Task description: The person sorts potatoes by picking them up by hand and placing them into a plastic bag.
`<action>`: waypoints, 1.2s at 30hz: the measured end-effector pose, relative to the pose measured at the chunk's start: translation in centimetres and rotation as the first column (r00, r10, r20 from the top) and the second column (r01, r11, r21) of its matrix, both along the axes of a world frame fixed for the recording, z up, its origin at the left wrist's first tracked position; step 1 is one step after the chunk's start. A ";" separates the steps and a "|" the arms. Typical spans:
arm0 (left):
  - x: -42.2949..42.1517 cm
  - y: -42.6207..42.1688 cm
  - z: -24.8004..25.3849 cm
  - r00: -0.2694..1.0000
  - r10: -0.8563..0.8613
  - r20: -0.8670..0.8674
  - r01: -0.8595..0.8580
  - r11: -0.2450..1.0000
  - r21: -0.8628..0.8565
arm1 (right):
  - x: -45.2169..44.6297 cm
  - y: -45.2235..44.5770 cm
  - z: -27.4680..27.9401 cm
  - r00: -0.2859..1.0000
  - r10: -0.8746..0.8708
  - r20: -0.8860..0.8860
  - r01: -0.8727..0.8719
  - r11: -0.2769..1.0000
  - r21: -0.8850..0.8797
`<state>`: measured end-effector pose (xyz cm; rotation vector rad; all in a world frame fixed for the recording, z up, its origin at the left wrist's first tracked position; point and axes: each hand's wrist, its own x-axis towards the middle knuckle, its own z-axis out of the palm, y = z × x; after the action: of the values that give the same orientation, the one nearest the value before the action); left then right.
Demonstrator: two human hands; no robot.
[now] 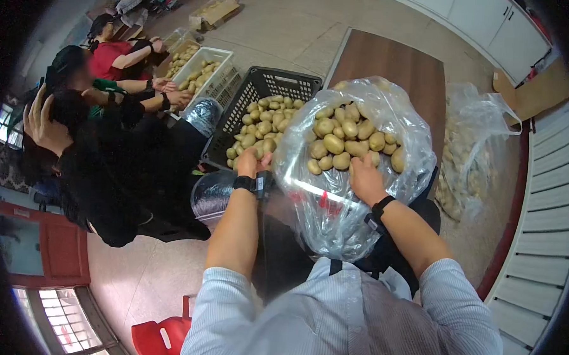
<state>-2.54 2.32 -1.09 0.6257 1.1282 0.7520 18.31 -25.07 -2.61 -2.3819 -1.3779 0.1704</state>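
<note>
Several yellow-brown potatoes (350,134) lie in a large clear plastic bag (398,109), its mouth spread wide in front of me. Inside the bag, my right hand (365,180) is closed, with its fingertips on a potato at the near side of the heap. To the left stands a black plastic crate (273,78) holding more potatoes (268,123). My left hand (252,162) is at the crate's near right corner, beside the bag, with its fingers curled. What the left fingers hold, if anything, is hidden. Each wrist wears a black band.
A brown table (391,52) stands behind the bag. On the right floor is another clear bag of potatoes (469,154). People in dark and red clothing sit at left by a white crate (217,57) of potatoes. A red chair (157,337) is at lower left.
</note>
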 end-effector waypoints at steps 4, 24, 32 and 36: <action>0.1 -1.5 1.8 0.999 0.046 0.020 -0.047 0.998 0.042 | -0.2 0.2 -1.1 0.999 0.029 -0.028 -0.028 0.999 0.040; -1.0 1.8 -4.2 0.999 -0.034 -0.001 0.034 0.978 0.206 | -0.8 -0.6 -0.7 0.998 0.046 -0.054 -0.048 0.998 -0.034; 2.4 -3.2 2.3 0.984 -0.172 -0.053 0.180 0.961 0.211 | -0.9 -0.7 -1.3 0.998 0.042 -0.040 -0.041 0.999 0.008; 4.0 -4.3 2.4 0.953 -0.302 -0.025 0.302 0.937 0.177 | -0.8 -0.6 -1.4 0.978 -0.054 -0.201 0.060 0.998 0.023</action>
<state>1.44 -1.98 1.29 0.9266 0.9387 0.5905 17.49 -25.62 -3.97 -2.3058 -1.2098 0.3617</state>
